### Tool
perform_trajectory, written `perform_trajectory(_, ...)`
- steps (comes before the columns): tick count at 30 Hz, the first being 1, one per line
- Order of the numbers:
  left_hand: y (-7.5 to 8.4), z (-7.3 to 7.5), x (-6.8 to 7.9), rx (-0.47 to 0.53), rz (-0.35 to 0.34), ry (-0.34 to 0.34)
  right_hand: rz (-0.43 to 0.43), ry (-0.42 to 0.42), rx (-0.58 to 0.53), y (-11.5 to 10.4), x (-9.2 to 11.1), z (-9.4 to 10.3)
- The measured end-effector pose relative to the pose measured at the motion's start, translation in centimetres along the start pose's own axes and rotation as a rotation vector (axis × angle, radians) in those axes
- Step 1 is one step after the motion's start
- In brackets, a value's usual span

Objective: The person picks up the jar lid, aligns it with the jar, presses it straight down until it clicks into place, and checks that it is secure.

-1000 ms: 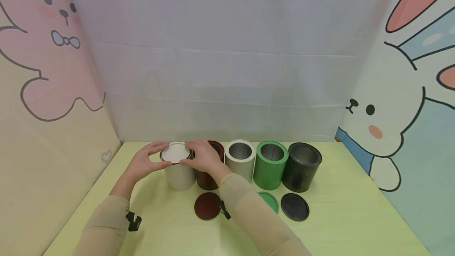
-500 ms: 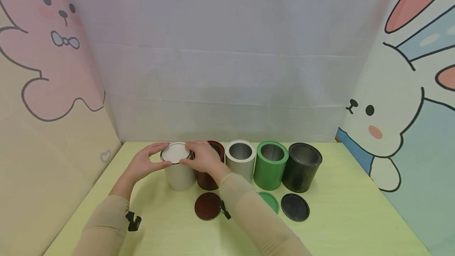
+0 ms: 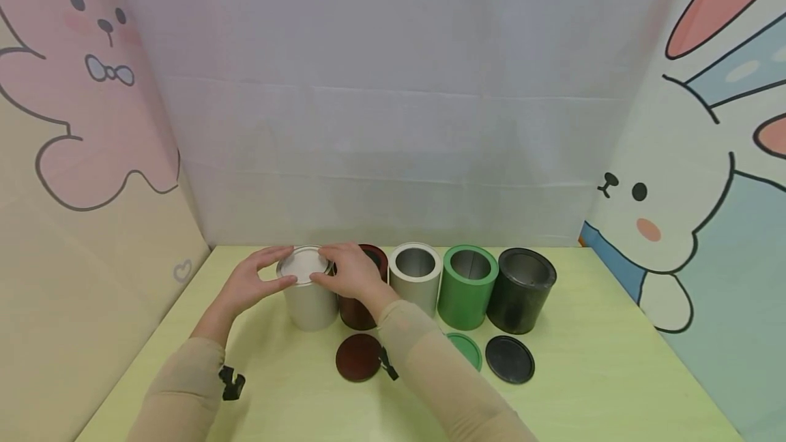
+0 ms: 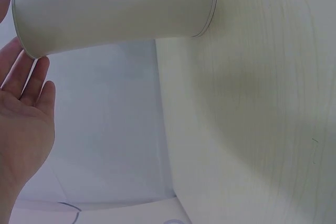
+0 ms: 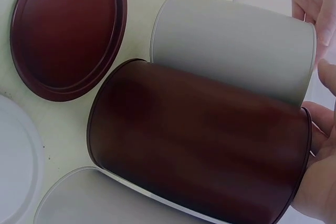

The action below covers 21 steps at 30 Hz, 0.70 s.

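A white lid [image 3: 303, 264] lies on top of the leftmost white can [image 3: 310, 307]. My left hand [image 3: 253, 282] holds the lid's left edge between thumb and fingers. Across from it, my right hand [image 3: 351, 271] holds the right edge the same way, its palm over the dark red can beside. In the left wrist view, fingertips of the left hand [image 4: 26, 114] touch the white can's [image 4: 115, 9] top rim. The right wrist view has the dark red can [image 5: 199, 135] in front, partly hiding the white can [image 5: 236, 51] behind it.
Right of the white can stand a dark red can [image 3: 356, 312], another white can [image 3: 415, 292], a green can [image 3: 468, 302] and a black can [image 3: 520, 299], all lidless. In front lie red [image 3: 359, 357], green [image 3: 468, 350] and black [image 3: 510, 359] lids, plus a white one [image 5: 16, 161].
The white lid has sunk slightly onto the can; the dark line below its edge has vanished. Both hands keep nearly the same place.
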<state>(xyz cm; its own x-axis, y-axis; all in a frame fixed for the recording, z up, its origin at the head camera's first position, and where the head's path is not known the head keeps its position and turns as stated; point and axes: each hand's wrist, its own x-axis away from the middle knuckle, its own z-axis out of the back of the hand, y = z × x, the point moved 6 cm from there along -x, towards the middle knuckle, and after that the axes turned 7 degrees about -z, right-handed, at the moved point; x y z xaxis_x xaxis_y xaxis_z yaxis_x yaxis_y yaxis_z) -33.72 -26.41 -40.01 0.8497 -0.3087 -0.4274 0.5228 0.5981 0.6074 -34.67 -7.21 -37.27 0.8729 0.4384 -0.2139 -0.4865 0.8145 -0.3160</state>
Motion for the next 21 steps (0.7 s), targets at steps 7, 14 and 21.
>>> perform_trajectory(7,0.33,-0.16,-0.06,-0.013,-0.111,0.042,-0.004,0.003,0.051,-0.14,-0.21,-0.23)
perform_trajectory(14,0.66,-0.39,0.04,-0.062,-0.193,0.068,-0.018,0.001,0.111,-0.16,-0.55,-0.89)
perform_trajectory(21,0.50,-0.48,0.01,-0.045,-0.138,0.045,-0.033,0.011,0.105,-0.22,-0.40,-0.84)
